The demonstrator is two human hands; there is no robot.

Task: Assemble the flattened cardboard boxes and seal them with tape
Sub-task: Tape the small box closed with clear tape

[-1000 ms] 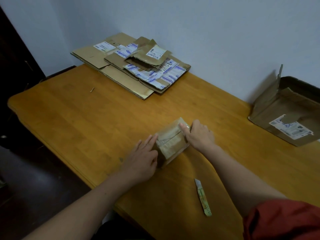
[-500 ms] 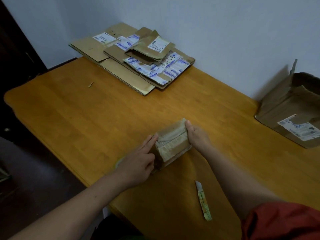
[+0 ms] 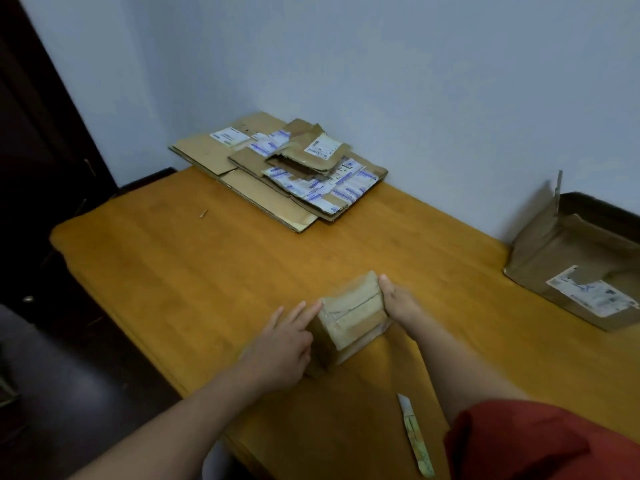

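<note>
The small taped box [image 3: 349,317] sits on the wooden table [image 3: 207,271] near its front edge, held between both hands; the left hand [image 3: 280,344] lies against the box's left side with its fingers [image 3: 304,313] straight and slightly spread, the fingertips reaching the upper left corner; the right hand [image 3: 398,303] presses against the right end, one digit straight along the far corner, the other fingers hidden behind the box, so I cannot tell whether they curl; a red sleeve [image 3: 519,441] covers the right upper arm; nearest the person, a utility knife [image 3: 415,434] lies flat on the table, well apart from the box and just beside the right forearm; farther off, a small scrap [image 3: 203,213] lies alone on the wood; at the far edge, a stack of flattened boxes [image 3: 277,168] with printed labels lies against the wall; to the right stands a larger open box [image 3: 571,265], one flap upright; since half a second ago the box has stayed between the hands at the same spot and the knife has not moved, while the view has tilted up to show more wall.
</note>
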